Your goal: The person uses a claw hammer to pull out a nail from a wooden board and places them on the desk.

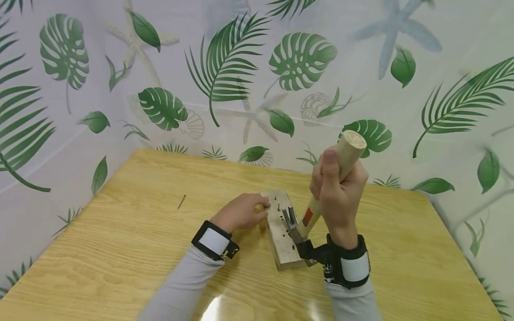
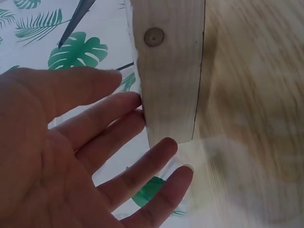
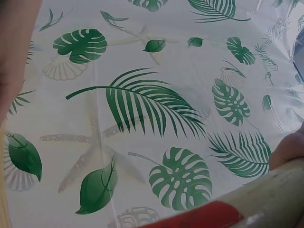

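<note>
A pale wooden block with several dark nail marks lies on the table. My right hand grips the wooden handle of a hammer, tilted with the butt up. Its metal claw is low over the block's top. At the block's far left side is my left hand. In the left wrist view its fairly straight fingers reach the block's edge. A thin dark nail juts from the block's top beside the thumb. The right wrist view shows the handle's red mark.
A loose nail lies on the wood-grain table, left of the block. Behind the table hangs a white sheet printed with green leaves. Both wrists wear black straps, the left strap close to the table.
</note>
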Motion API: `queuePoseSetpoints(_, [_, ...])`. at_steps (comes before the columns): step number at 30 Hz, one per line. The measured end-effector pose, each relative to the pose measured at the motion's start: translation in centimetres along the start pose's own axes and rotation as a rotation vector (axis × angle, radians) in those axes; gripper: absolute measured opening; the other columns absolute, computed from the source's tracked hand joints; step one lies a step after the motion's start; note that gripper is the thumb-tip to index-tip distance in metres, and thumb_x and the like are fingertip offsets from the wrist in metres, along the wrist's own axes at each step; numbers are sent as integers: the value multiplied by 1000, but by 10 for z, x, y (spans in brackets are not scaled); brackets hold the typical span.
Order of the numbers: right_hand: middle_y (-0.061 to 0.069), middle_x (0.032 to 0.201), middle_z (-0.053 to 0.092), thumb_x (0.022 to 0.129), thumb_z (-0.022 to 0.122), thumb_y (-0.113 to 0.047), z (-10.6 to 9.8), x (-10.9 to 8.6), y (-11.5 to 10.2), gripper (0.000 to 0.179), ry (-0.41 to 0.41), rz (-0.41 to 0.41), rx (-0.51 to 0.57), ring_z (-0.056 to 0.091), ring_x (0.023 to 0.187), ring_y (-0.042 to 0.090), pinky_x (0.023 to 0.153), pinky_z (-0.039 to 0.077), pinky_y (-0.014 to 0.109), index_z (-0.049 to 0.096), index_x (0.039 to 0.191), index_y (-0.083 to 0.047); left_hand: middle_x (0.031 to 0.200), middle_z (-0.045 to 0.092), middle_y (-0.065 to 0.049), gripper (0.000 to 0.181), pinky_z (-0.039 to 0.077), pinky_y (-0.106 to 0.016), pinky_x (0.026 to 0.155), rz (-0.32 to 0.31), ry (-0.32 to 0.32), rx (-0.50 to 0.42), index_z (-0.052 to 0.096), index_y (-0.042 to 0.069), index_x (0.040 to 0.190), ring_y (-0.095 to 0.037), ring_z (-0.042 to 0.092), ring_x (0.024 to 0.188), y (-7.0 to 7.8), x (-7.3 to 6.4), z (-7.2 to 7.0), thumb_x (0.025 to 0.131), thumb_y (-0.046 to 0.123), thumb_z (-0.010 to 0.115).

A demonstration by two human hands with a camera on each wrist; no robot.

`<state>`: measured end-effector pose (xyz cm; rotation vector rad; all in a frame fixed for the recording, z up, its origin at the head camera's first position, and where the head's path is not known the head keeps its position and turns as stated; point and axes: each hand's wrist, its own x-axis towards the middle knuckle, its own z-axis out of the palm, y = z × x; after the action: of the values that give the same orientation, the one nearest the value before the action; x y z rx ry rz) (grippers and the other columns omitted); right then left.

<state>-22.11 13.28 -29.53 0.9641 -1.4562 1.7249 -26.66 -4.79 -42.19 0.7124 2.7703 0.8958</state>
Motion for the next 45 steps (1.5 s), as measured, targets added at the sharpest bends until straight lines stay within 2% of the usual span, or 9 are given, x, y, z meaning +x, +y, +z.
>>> queuePoseSetpoints(5, [0, 53, 36, 105, 57, -29, -4, 2, 14, 43, 40, 59, -30, 31, 35, 8, 34, 22, 23, 47, 81, 6, 145, 59, -8, 27, 40, -41, 115, -28, 9, -48, 70, 7, 126, -29, 50, 140, -3, 0, 0, 102, 16, 61])
queuePoseSetpoints(10, [0, 54, 35, 106, 55, -29, -10, 10, 30, 31, 65, 171, -4, 30, 37, 10, 35, 22, 24, 50, 86, -6, 138, 64, -7, 26, 41, -40, 114, -50, 10, -114, 71, 10, 126, -27, 51, 139, -7, 0, 2, 103, 17, 61])
queuePoseSetpoints(16, [-1, 55, 35, 107, 51, -32, -2, 29, 59, 27, -56, 349, -16, 30, 39, 11, 36, 24, 25, 53, 92, -9, 132, 68, -6, 26, 43, -40, 112, -61, 47, -92, 74, 13, 124, -26, 54, 136, -6, 2, 4, 105, 21, 58])
queuePoseSetpoints(23, [-3, 55, 35, 107, 48, -42, 14, 47, 107, 36, -200, 530, -69, 30, 40, 9, 38, 25, 23, 52, 94, -9, 128, 71, -4, 25, 46, -38, 109, -42, 86, -10, 75, 14, 120, -24, 59, 130, -6, 4, 6, 102, 12, 58])
queuePoseSetpoints(28, [-3, 56, 36, 104, 50, -50, 26, 51, 126, 41, -230, 621, -146, 33, 41, 9, 38, 28, 23, 54, 96, -10, 126, 72, -4, 25, 50, -36, 102, -46, 85, 27, 76, 14, 118, -24, 61, 127, -5, 4, 4, 100, 8, 60])
queuePoseSetpoints(33, [-4, 55, 38, 105, 48, -48, 26, 53, 134, 37, -208, 666, -189, 34, 40, 7, 37, 29, 22, 56, 97, -12, 126, 72, -4, 26, 49, -36, 105, -48, 78, 40, 77, 14, 117, -24, 60, 128, -6, 4, 6, 99, 7, 60])
queuePoseSetpoints(38, [-2, 55, 39, 108, 46, -41, 27, 56, 137, 32, -209, 673, -185, 35, 40, 7, 37, 29, 22, 56, 98, -12, 130, 69, -2, 29, 49, -36, 104, -83, 64, 41, 78, 18, 116, -24, 58, 130, -6, 3, 6, 99, 6, 58])
queuePoseSetpoints(45, [-2, 54, 43, 103, 53, -50, 39, 60, 139, 38, -138, 582, -229, 38, 39, 8, 36, 31, 22, 58, 96, -12, 141, 63, -1, 33, 50, -31, 89, -142, 37, 32, 78, 22, 112, -23, 58, 130, -3, 2, 3, 94, 0, 61])
